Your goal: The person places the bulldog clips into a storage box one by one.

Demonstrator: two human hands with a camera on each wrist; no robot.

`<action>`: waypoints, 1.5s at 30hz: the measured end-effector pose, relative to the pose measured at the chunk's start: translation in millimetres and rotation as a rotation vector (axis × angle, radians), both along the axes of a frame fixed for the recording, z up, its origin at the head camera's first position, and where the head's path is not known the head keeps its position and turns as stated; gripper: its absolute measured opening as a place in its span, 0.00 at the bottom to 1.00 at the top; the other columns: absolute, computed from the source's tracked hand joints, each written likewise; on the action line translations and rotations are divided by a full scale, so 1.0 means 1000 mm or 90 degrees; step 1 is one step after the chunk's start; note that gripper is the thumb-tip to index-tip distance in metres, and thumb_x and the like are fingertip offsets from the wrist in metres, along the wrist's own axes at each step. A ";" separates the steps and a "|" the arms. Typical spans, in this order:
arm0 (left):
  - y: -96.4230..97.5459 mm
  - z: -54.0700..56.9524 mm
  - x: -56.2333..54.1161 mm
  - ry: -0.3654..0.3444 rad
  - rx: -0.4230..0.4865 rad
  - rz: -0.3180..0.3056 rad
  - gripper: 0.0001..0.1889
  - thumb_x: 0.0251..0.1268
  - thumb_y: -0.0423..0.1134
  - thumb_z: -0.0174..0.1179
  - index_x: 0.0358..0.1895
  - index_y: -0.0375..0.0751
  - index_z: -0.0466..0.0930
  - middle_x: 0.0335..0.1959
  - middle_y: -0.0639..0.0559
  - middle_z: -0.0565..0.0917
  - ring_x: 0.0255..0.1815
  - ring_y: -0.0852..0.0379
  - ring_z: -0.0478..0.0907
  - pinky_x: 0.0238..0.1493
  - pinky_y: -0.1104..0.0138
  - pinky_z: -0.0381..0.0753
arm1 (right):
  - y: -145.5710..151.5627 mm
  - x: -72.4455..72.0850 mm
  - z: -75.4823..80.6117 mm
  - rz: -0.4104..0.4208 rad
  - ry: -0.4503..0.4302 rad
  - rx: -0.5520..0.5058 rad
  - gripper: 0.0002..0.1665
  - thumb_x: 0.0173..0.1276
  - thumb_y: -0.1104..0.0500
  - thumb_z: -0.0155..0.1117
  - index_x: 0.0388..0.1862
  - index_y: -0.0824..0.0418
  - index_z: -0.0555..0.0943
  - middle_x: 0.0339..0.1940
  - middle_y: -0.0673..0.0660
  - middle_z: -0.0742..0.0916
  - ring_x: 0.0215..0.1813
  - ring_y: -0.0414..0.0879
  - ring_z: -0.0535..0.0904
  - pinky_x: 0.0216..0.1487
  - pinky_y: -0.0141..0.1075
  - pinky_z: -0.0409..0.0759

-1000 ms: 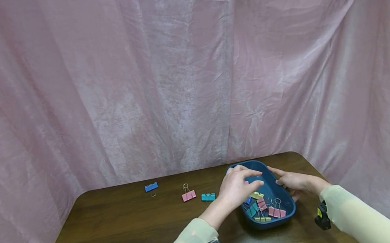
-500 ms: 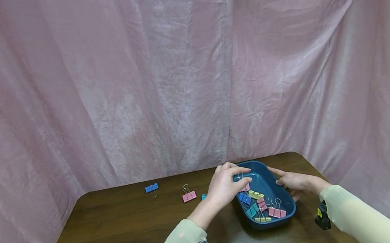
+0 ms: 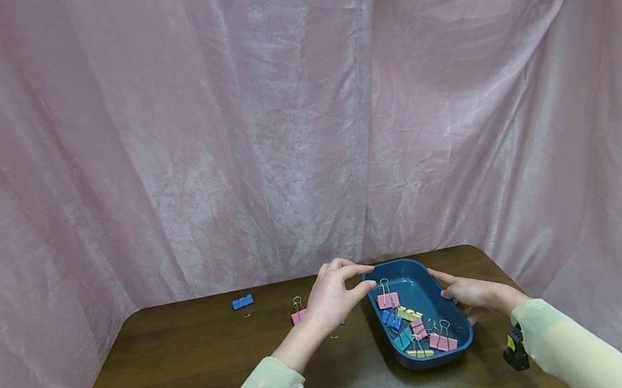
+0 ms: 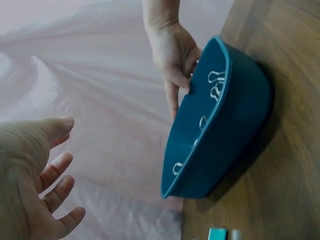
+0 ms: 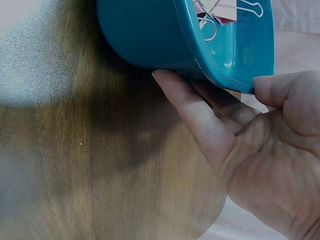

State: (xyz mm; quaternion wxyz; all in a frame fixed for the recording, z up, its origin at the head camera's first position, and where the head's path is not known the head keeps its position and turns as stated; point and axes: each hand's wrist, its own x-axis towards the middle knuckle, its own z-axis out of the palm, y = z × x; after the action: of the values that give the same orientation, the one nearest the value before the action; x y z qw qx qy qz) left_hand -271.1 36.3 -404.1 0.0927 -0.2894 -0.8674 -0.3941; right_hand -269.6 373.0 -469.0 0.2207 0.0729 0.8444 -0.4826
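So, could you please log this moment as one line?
left hand: holds nothing; right hand: holds blue tray; inside: binder clips; on table: blue clip, pink clip, teal clip

The right hand (image 3: 469, 291) holds a blue tray (image 3: 425, 297) of binder clips (image 3: 388, 301).

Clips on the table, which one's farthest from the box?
The blue metal binder clip, leftmost on the brown wooden table. The pink metal binder clip and teal binder clip, partly hidden by the left hand, lie nearer the navy plastic box.
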 end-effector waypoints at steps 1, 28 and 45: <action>-0.003 0.000 -0.001 0.002 -0.001 0.004 0.15 0.67 0.54 0.69 0.56 0.62 0.89 0.48 0.63 0.80 0.52 0.56 0.72 0.47 0.62 0.77 | 0.000 0.000 0.000 0.000 0.001 0.002 0.41 0.80 0.62 0.46 0.86 0.46 0.45 0.73 0.81 0.62 0.54 0.68 0.80 0.37 0.56 0.85; -0.059 -0.009 -0.021 -0.013 -0.030 0.079 0.14 0.68 0.52 0.68 0.55 0.65 0.88 0.50 0.61 0.79 0.55 0.53 0.72 0.43 0.61 0.80 | 0.001 0.002 0.001 -0.008 -0.005 -0.012 0.40 0.81 0.64 0.44 0.86 0.46 0.46 0.69 0.79 0.68 0.48 0.63 0.82 0.36 0.56 0.86; -0.079 -0.041 -0.042 -0.012 -0.086 0.122 0.12 0.66 0.51 0.70 0.52 0.60 0.90 0.48 0.57 0.82 0.50 0.51 0.75 0.46 0.57 0.76 | 0.003 0.001 0.001 -0.007 -0.003 -0.004 0.41 0.81 0.63 0.45 0.86 0.45 0.46 0.73 0.80 0.63 0.49 0.64 0.82 0.36 0.56 0.86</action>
State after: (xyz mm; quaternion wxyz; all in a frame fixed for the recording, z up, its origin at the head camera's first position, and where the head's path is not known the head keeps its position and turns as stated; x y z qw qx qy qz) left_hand -312.8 -42.5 -444.6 0.1017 -0.2071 -0.9166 -0.3266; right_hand -268.8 375.5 -467.7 0.2200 0.0780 0.8421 -0.4862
